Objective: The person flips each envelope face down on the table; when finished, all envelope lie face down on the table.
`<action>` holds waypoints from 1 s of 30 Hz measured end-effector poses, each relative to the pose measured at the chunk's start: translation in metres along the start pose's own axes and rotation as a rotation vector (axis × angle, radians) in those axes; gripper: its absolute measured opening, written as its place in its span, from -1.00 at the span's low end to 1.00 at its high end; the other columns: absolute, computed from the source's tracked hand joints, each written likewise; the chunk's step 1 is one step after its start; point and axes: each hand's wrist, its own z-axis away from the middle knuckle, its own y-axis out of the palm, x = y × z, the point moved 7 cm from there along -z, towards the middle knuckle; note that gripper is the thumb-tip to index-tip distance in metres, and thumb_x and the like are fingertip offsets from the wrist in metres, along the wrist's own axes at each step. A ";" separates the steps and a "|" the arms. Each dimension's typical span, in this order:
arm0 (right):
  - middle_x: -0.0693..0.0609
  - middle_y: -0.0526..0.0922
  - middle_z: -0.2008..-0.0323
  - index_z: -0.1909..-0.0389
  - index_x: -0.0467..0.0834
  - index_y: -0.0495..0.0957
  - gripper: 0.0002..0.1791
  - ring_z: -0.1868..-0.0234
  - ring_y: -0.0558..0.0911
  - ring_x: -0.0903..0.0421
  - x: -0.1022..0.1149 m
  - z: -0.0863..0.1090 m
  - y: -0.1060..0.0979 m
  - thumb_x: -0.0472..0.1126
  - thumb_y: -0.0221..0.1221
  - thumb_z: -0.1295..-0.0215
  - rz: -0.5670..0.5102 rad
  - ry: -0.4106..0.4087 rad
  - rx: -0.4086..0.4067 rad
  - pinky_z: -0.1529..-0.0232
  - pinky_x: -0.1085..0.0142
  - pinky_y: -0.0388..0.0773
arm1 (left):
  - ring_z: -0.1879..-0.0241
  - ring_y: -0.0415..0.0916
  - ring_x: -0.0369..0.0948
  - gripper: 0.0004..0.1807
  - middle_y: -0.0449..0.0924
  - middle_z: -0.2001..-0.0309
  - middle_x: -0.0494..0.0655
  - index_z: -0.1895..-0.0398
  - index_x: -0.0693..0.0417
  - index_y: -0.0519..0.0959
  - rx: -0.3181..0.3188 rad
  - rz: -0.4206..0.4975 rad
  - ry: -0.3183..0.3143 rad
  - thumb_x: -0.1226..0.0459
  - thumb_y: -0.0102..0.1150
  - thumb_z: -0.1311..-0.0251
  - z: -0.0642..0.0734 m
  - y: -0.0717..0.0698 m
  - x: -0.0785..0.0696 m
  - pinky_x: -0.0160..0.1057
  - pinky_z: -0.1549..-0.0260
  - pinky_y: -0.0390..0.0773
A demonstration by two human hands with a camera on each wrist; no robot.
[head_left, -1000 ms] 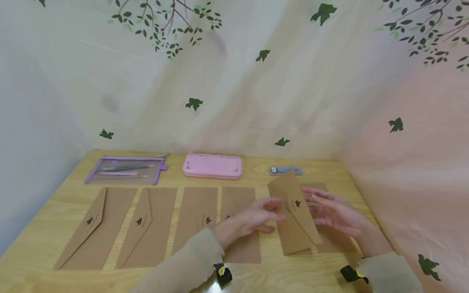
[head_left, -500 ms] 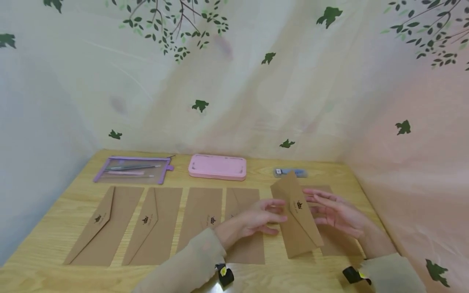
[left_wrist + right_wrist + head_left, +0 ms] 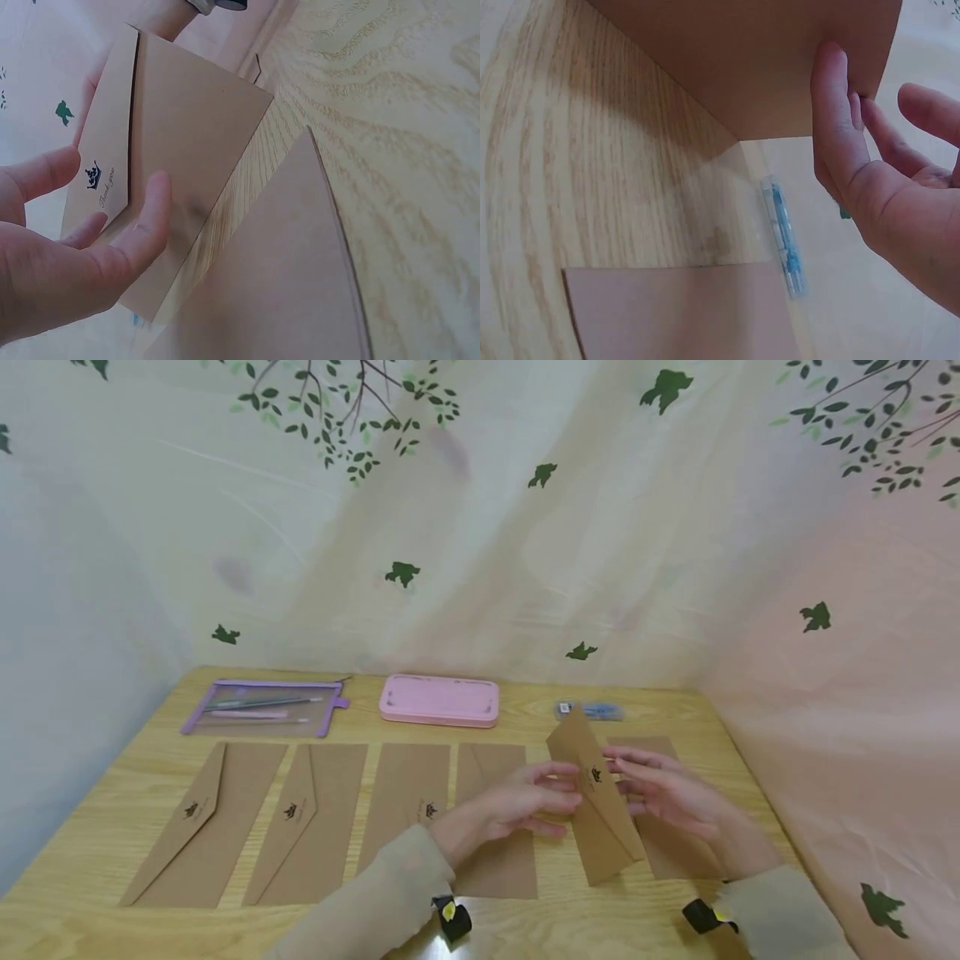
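Observation:
A brown kraft envelope (image 3: 600, 822) with a crown print stands tilted on its long edge between the two hands. My left hand (image 3: 521, 806) is on its flap side, fingers spread and loosely bent. In the left wrist view, the left fingertips (image 3: 159, 187) overlap the envelope's front, beside the crown and the words "Thank you". Behind the envelope is my right hand (image 3: 671, 789), whose extended fingers (image 3: 831, 82) rest against the plain back in the right wrist view. Another envelope (image 3: 678, 847) lies flat beneath the right hand, partly covered.
Several more envelopes lie in a row to the left, including one (image 3: 495, 868) under the left forearm and one (image 3: 243, 827) at the far left. Along the back are a mesh zip pouch (image 3: 258, 727) with pens, a pink case (image 3: 438, 700) and a small clear-and-blue packet (image 3: 600, 711).
The held-up envelope has tipped a little more upright, toward the left. My right hand has shifted slightly left with it, while the left hand stays nearly in place.

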 end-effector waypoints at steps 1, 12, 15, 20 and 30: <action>0.02 0.55 -0.23 -0.37 -0.03 0.44 -0.58 -0.14 0.60 0.02 -0.002 -0.001 0.000 -0.26 -0.22 -0.68 -0.001 0.008 -0.008 -0.17 0.05 0.58 | -0.16 0.53 0.10 -0.42 0.45 -0.30 0.18 -0.42 0.13 0.38 -0.002 0.007 -0.002 0.41 0.23 -0.33 0.000 0.000 0.000 0.14 -0.05 0.63; 0.07 0.62 -0.10 -0.23 0.02 0.53 -0.67 -0.08 0.63 0.07 -0.015 -0.012 0.009 -0.24 -0.12 -0.65 -0.036 0.045 -0.028 -0.13 0.15 0.61 | -0.05 0.60 0.04 -0.41 0.55 -0.12 0.10 -0.41 0.11 0.36 -0.033 0.042 -0.021 0.43 0.22 -0.33 0.004 0.000 -0.001 0.14 -0.01 0.66; 0.04 0.62 -0.13 -0.24 0.00 0.52 -0.66 -0.10 0.63 0.04 -0.019 -0.013 0.012 -0.25 -0.13 -0.65 -0.041 0.047 -0.001 -0.15 0.13 0.61 | -0.03 0.61 0.05 -0.40 0.57 -0.08 0.10 -0.42 0.10 0.33 -0.039 0.056 -0.023 0.41 0.23 -0.33 0.004 0.000 -0.001 0.11 0.03 0.68; 0.01 0.62 -0.15 -0.27 -0.02 0.52 -0.64 -0.12 0.62 0.01 -0.024 -0.015 0.014 -0.26 -0.15 -0.66 -0.061 0.045 0.032 -0.16 0.10 0.60 | -0.06 0.61 0.11 -0.38 0.62 -0.04 0.10 -0.44 0.10 0.28 -0.033 0.071 -0.023 0.38 0.23 -0.34 0.005 0.000 0.000 0.10 0.04 0.69; -0.04 0.62 -0.15 -0.37 -0.15 0.42 -0.61 -0.14 0.62 -0.04 -0.033 -0.016 0.020 -0.25 -0.15 -0.66 -0.079 0.072 0.056 -0.18 0.05 0.59 | 0.01 0.65 0.05 -0.32 0.66 0.01 0.15 -0.48 0.13 0.21 -0.006 0.074 -0.029 0.31 0.24 -0.35 0.010 -0.003 0.000 0.13 0.00 0.66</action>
